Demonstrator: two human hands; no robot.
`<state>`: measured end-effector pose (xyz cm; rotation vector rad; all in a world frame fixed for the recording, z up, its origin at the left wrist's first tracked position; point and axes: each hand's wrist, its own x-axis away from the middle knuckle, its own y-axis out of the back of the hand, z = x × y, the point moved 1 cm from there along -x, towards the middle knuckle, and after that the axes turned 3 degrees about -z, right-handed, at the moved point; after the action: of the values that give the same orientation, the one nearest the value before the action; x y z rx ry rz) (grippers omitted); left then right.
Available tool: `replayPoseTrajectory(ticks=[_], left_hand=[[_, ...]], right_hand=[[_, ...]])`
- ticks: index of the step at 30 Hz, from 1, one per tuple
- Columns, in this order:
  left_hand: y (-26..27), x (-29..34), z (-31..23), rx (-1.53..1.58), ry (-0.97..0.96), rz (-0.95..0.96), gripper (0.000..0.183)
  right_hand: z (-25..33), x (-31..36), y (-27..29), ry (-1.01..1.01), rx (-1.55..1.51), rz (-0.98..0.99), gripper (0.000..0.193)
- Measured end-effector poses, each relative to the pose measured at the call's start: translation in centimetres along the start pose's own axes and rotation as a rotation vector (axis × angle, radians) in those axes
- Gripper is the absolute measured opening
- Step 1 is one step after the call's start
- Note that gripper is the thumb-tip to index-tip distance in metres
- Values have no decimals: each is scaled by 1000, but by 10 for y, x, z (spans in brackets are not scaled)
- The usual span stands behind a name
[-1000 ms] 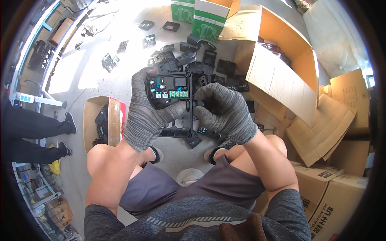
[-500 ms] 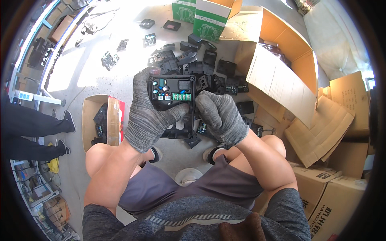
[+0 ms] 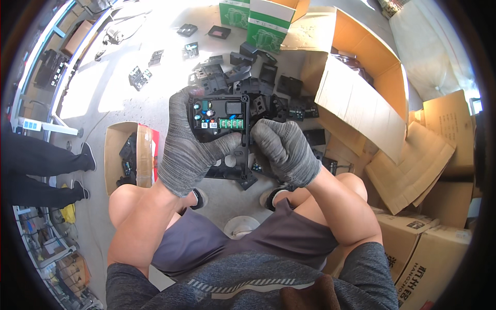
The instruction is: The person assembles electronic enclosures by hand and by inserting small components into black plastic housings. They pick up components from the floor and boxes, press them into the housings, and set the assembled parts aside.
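My left hand [image 3: 187, 147], in a grey knitted glove, grips a black plastic electronics housing [image 3: 241, 156] by its left side, the thumb lying across its face. Inside its upper half is a circuit board [image 3: 218, 114] with capacitors, a black block and a green screw terminal strip [image 3: 231, 124]. Against the housing's right edge, my right hand [image 3: 287, 152], gloved alike, is curled into a fist. What its fingers hold, if anything, is hidden. Below and beyond lies a heap of black housings [image 3: 253, 85] on the floor.
An open carton [image 3: 361, 95] stands at the right, with flattened cardboard [image 3: 411, 168] beside it. Green-and-white boxes [image 3: 266, 28] are at the back. A small carton [image 3: 116, 160] with black parts sits at the left, near another person's legs [image 3: 46, 168].
The housing and both hands keep nearly the same place and hold. Only a very slight shift of the whole view shows.
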<state>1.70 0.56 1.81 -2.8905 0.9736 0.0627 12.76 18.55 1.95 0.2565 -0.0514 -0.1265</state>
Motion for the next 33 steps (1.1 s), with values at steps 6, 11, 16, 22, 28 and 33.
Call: replayPoseTrajectory(ticks=[6, 11, 16, 22, 28, 33], left_hand=[[3, -3, 7, -44, -74, -15, 87], [2, 0, 0, 25, 40, 14, 88], [4, 1, 8, 37, -27, 54, 90], [2, -2, 9, 28, -53, 11, 91], [3, 1, 1, 14, -48, 38, 93], [5, 1, 6, -37, -89, 24, 93]], right_hand=[[8, 4, -1, 231, -47, -201, 34], [14, 5, 1, 263, 264, -150, 30], [13, 3, 3, 105, 246, -50, 15], [6, 6, -7, 295, -62, -250, 27], [10, 4, 4, 271, 231, -99, 24], [4, 0, 3, 130, 141, 10, 21]])
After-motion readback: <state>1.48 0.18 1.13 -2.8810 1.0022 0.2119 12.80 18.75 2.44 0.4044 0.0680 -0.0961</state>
